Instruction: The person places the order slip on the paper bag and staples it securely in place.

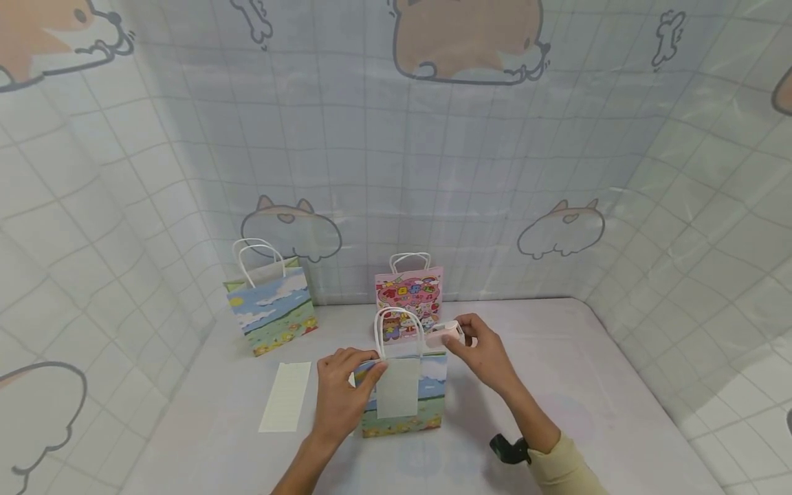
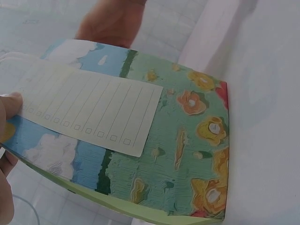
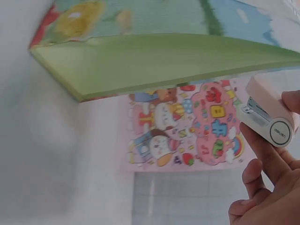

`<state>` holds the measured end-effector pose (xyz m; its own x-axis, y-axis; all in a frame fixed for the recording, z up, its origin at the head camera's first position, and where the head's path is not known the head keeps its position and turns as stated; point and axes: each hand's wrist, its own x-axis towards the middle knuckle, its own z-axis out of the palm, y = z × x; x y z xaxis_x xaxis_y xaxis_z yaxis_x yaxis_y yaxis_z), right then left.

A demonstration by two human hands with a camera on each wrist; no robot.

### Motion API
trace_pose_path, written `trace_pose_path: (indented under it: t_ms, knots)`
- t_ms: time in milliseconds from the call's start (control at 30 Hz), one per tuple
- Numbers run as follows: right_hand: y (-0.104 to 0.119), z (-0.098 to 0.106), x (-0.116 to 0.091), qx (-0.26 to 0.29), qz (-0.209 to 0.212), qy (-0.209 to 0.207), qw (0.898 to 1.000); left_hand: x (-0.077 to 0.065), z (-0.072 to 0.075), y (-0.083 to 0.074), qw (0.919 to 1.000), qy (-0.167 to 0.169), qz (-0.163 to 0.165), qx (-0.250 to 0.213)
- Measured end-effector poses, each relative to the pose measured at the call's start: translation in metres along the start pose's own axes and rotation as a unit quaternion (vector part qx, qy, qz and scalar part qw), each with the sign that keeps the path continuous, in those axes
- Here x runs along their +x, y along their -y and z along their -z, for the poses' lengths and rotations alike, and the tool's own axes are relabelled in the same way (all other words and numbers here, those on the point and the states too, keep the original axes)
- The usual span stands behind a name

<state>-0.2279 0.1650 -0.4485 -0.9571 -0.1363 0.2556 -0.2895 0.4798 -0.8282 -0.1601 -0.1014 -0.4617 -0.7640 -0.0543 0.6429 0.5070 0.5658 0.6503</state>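
Observation:
A small paper gift bag (image 1: 433,405) with a painted sky-and-flowers print and white handles stands in front of me. Against its front lies a pale lined slip of paper (image 2: 93,108) with a column of small check boxes. My left hand (image 1: 340,395) pinches the slip and the bag's top edge at the left, thumb in front. In my right hand (image 1: 485,350) is a small pink stapler (image 3: 262,96), held just beyond the bag's top right corner. The right wrist view shows the stapler's jaws apart, with nothing between them, and the bag's green side (image 3: 140,65).
Behind the bag stands a pink cartoon-print gift bag (image 1: 408,295). Another sky-print bag (image 1: 272,309) stands at the back left. A second pale slip (image 1: 286,397) lies on the white table (image 1: 551,385) to the left. Grid-patterned sheeting (image 1: 433,158) encloses the back and sides.

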Motion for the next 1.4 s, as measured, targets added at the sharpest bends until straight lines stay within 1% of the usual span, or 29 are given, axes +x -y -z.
trace_pose_path:
  t_ms: [100,167,367,600,767,967,1200,1400]
  knots:
    - [0.009,0.002,0.003,-0.011,0.026,0.009,1.000,0.000,0.000,0.000,1.0000,0.001,-0.004,-0.002]
    - [0.015,0.003,0.004,-0.013,0.037,0.018,0.999,0.000,0.000,0.000,1.0000,-0.001,-0.005,-0.002]
    - [0.037,0.002,0.008,-0.016,0.043,0.055,0.997,0.001,0.000,0.000,0.9999,-0.007,-0.007,-0.004]
    - [0.062,0.003,0.008,-0.013,0.086,0.098,0.991,0.002,0.000,-0.001,0.9999,-0.009,-0.011,0.000]
    - [0.075,0.004,0.003,-0.012,0.096,0.116,0.989,0.001,-0.001,0.000,1.0000,-0.006,-0.003,-0.003]
    - [0.084,0.005,-0.004,-0.014,0.120,0.140,0.983,0.001,-0.002,0.000,0.9998,-0.015,-0.009,-0.002]
    - [0.088,0.005,-0.008,-0.026,0.123,0.161,0.979,0.000,-0.003,-0.001,0.9996,-0.023,-0.015,-0.003]
    - [0.086,0.002,-0.008,-0.013,0.135,0.188,0.973,0.000,-0.003,0.000,0.9993,-0.027,-0.024,-0.001]
